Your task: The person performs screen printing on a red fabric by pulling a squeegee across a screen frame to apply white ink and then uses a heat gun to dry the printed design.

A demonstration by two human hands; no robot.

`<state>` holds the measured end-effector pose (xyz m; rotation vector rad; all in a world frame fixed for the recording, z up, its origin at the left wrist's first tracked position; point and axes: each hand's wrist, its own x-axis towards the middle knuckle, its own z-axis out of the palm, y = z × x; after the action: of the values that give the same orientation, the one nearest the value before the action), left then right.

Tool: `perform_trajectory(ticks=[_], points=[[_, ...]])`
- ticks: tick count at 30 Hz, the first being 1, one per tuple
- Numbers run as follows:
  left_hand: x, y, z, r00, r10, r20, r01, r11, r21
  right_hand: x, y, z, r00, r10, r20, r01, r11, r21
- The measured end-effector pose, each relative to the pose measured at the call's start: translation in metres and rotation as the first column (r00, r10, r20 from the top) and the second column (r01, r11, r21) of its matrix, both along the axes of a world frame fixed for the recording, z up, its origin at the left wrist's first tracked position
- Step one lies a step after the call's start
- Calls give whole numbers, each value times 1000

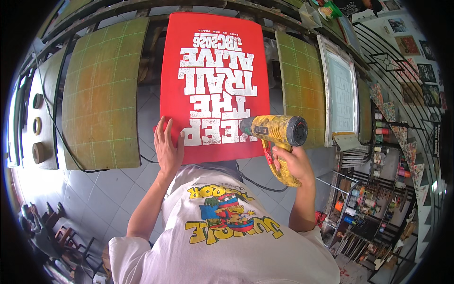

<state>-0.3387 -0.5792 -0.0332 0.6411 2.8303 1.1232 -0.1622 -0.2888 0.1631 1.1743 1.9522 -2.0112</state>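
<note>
A red piece of cloth [171,80] with large white block lettering lies flat over a board in front of me, its print upside down from my side. My left hand [168,149] rests on the cloth's near left corner with its fingers extended. In my right hand [298,163] is a yellow and black heat gun [279,130], gripped by the handle. Its nozzle points left, over the near right part of the white print. Whether the nozzle touches the cloth, I cannot tell.
Green gridded boards [104,94] flank the cloth on both sides. Farther right stands a framed printing screen [341,94]; tape rolls [37,126] lie at far left. A black cable [71,151] droops there. Racks of containers [373,203] fill the right side. Another person [362,5] is at upper right.
</note>
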Motion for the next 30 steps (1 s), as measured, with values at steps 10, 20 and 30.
perform_trajectory(ticks=[10, 20, 30], points=[[0, -1, 1, 1000, -2, -16, 2, 1000, 10, -7, -8, 2, 997, 68, 33, -69, 998, 2], [1, -1, 0, 1000, 14, -20, -14, 1000, 23, -15, -13, 5, 992, 122, 21, -122, 993, -3], [3, -5, -7, 996, 71, -55, -59, 980, 189, -21, -20, 6, 989, 147, 31, -147, 989, -3]])
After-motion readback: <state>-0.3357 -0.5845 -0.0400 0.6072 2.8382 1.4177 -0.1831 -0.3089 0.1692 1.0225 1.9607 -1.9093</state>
